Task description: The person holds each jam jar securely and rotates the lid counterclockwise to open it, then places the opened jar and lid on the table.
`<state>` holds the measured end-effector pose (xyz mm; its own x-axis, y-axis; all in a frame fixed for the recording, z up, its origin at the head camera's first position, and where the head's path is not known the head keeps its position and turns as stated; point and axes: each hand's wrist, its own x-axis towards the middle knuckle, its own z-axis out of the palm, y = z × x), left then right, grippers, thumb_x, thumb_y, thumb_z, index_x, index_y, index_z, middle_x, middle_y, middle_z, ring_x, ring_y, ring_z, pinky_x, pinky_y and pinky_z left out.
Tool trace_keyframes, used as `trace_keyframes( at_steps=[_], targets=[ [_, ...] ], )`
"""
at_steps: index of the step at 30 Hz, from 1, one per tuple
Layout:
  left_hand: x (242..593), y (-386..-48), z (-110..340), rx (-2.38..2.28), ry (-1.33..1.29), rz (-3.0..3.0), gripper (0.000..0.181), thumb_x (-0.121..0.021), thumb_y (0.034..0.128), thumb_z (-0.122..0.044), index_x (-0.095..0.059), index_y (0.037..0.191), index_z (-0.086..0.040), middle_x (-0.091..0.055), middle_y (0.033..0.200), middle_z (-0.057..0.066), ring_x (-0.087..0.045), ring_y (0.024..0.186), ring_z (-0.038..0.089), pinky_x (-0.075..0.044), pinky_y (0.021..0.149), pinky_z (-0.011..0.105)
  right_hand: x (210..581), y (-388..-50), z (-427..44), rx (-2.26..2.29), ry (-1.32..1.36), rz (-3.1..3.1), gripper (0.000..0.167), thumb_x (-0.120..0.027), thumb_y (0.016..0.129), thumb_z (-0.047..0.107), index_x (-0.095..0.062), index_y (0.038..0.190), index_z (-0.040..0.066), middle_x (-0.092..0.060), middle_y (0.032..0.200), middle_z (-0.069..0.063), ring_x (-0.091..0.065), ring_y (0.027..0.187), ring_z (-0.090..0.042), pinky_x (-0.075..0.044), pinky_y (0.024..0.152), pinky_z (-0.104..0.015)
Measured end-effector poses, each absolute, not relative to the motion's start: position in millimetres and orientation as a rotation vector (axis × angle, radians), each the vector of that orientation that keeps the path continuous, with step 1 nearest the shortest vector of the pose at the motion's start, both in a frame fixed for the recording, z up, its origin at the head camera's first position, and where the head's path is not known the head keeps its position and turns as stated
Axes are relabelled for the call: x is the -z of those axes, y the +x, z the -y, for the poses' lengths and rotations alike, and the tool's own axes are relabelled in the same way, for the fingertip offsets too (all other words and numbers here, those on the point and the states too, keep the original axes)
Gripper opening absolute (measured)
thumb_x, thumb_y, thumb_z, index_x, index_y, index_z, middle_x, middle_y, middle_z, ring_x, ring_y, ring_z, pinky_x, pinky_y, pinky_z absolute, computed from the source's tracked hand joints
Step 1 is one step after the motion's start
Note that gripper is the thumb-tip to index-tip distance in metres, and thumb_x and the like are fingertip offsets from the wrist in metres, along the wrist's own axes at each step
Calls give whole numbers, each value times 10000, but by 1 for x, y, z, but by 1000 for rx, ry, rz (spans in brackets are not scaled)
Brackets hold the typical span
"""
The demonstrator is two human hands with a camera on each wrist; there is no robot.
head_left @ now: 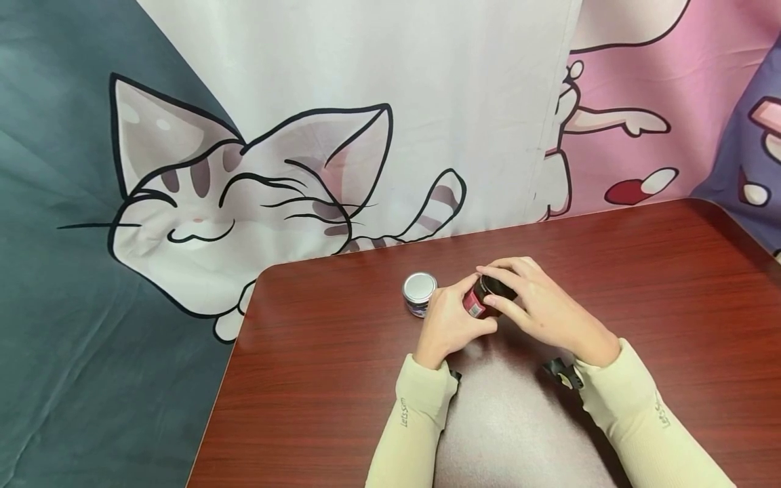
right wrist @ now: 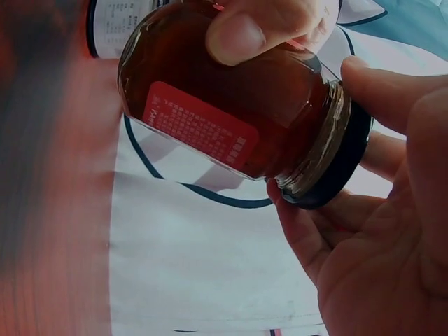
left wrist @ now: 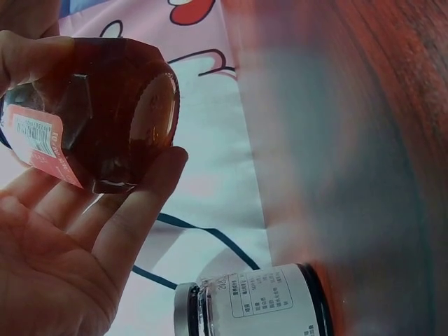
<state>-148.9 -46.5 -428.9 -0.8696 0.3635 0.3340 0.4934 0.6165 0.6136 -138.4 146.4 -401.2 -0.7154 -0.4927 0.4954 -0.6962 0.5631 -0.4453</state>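
Note:
A faceted glass jar of dark amber contents, with a red label and a black lid, is held tilted above the table. The left hand grips the jar's body, fingers beneath and around it, thumb on the near side. At the lid end, the right hand has its thumb and fingers round the black lid's rim. In the right wrist view the lid sits on the jar's neck, and a band of glass shows beside it.
A second jar with a silver lid and a white printed label stands on the red-brown wooden table, just left of the left hand. Behind the table's far edge hangs a cloth printed with cartoon cats.

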Motion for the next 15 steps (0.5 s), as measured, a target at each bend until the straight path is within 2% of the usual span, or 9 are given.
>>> trace_keyframes(
  at_steps=[15],
  targets=[
    [430,-150,46,1091,-700,2679,626,-825,665,-231,-657,1269,-230,-648,838,-132,-524,667,-1,-408,614,126,403,-140,-147,-898,1054,2449,434,-669,938,60,-589,1358,-8,-552,1326,-162,-463,1234,-335,-385,997,-463]
  ],
)
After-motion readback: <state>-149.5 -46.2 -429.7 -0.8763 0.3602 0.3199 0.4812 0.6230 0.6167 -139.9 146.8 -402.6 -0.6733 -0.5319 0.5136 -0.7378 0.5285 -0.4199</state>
